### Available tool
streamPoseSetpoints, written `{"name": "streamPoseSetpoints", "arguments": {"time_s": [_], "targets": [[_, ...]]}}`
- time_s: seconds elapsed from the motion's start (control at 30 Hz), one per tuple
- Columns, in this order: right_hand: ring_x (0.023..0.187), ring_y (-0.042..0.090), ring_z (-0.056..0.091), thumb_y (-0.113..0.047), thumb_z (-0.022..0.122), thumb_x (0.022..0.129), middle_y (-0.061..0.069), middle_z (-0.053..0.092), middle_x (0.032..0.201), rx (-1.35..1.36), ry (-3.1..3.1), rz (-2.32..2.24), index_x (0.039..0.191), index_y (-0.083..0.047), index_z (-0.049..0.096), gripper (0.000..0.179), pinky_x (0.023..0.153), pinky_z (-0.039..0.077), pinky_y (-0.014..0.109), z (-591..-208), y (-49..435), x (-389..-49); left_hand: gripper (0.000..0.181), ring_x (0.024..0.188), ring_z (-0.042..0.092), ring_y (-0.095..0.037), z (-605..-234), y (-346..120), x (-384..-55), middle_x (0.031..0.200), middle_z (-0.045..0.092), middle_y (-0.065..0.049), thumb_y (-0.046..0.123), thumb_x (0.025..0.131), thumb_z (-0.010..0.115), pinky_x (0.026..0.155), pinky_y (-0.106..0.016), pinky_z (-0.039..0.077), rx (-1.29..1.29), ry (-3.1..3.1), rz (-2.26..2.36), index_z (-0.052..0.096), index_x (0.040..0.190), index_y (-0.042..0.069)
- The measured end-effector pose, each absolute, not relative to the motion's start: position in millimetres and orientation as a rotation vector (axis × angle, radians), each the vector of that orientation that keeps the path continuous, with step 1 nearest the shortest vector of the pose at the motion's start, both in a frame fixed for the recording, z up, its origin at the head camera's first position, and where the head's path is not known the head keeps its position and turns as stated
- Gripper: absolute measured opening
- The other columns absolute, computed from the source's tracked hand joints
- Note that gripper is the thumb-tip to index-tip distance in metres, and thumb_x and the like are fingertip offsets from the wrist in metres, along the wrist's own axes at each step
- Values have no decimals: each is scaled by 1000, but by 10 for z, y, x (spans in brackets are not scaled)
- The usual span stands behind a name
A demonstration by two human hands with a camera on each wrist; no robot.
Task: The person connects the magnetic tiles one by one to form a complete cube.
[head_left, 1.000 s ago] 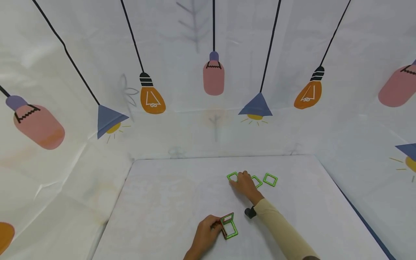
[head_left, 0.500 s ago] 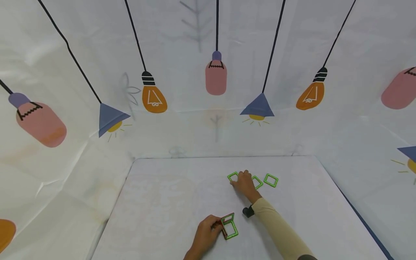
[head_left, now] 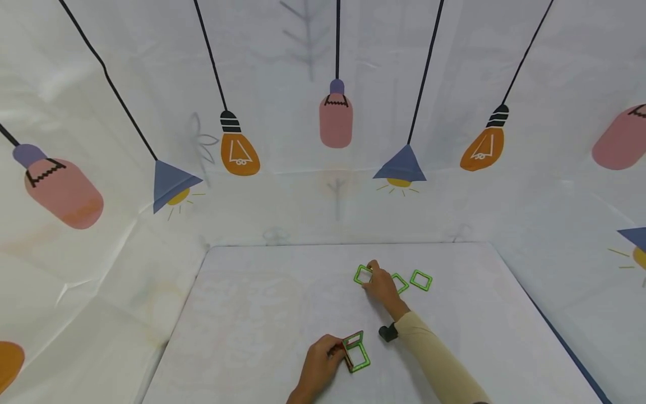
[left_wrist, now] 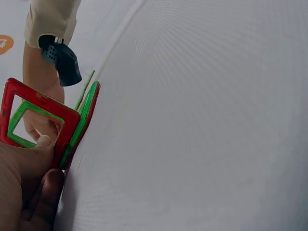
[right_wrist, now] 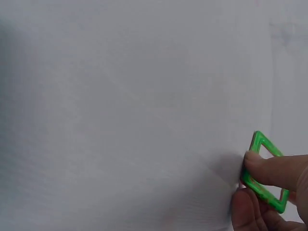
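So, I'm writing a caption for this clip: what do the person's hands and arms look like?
The left hand and right hand are both bare. On the right there is a plain beige sleeve with a dark, rounded device at its cuff; no sleeve shows on the left.

Glossy plastic frames [right_wrist: 262, 193] adjoin matt sleeve cloth [head_left: 436, 353] and a seemingly smooth tabletop [head_left: 252, 314].

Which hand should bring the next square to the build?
Probably the right hand: its thumb and fingers pinch a loose square, while the left hand is busy holding the build.
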State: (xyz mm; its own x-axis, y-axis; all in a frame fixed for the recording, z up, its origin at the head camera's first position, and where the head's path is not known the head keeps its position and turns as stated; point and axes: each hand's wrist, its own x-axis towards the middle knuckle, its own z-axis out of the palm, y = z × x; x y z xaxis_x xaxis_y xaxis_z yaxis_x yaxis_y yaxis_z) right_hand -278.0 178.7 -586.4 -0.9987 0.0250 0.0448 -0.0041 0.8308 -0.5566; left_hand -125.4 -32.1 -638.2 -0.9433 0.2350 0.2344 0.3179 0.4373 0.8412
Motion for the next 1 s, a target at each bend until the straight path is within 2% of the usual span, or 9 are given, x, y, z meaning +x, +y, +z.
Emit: {"name": "streamPoseSetpoints", "arguments": {"time_s": [0.1, 0.17, 0.37, 0.63, 1.0], "targets": [[73, 21, 58, -4, 80, 81, 16, 69, 91, 5, -2935, 929, 123, -7, 49, 52, 67, 50, 38, -5885, 1807, -2727, 14, 77, 59, 5, -6382, -317, -1254, 89, 70, 6, 8, 84, 77, 67, -19, 52, -492, -2604, -1546, 74, 98, 11], [75, 20, 59, -2, 78, 82, 16, 69, 92, 6, -2916, 961, 120, -5, 52, 45, 67, 50, 37, -5915, 1830, -2687, 14, 77, 59, 5, -6384, -316, -1249, 89, 70, 6, 8, 84, 77, 67, -19, 52, -495, -2607, -1546, 74, 98, 11], [77, 19, 61, -3, 76, 82, 7, 68, 83, 66, -2885, 991, 85, -4, 69, 7, 67, 50, 33, -5996, 1927, -2601, 14, 78, 59, 5, -6397, -320, -1238, 89, 69, 6, 11, 84, 78, 67, -18, 52, -526, -2585, -1515, 73, 98, 11], [71, 16, 57, -3, 77, 82, 7, 66, 77, 59, -2819, 1016, 80, -4, 71, 6, 63, 46, 30, -5979, 2028, -2426, 16, 77, 59, 5, -6416, -319, -1243, 89, 69, 7, 14, 83, 79, 66, -18, 52, -533, -2562, -1488, 73, 98, 13], [71, 13, 55, -10, 75, 84, 3, 65, 78, -44, -2826, 1048, 81, -8, 69, 7, 62, 44, 27, -5969, 2084, -2167, 16, 76, 58, 5, -6426, -323, -1255, 88, 68, 8, 20, 83, 79, 64, -17, 50, -547, -2555, -1466, 73, 97, 15]]}}
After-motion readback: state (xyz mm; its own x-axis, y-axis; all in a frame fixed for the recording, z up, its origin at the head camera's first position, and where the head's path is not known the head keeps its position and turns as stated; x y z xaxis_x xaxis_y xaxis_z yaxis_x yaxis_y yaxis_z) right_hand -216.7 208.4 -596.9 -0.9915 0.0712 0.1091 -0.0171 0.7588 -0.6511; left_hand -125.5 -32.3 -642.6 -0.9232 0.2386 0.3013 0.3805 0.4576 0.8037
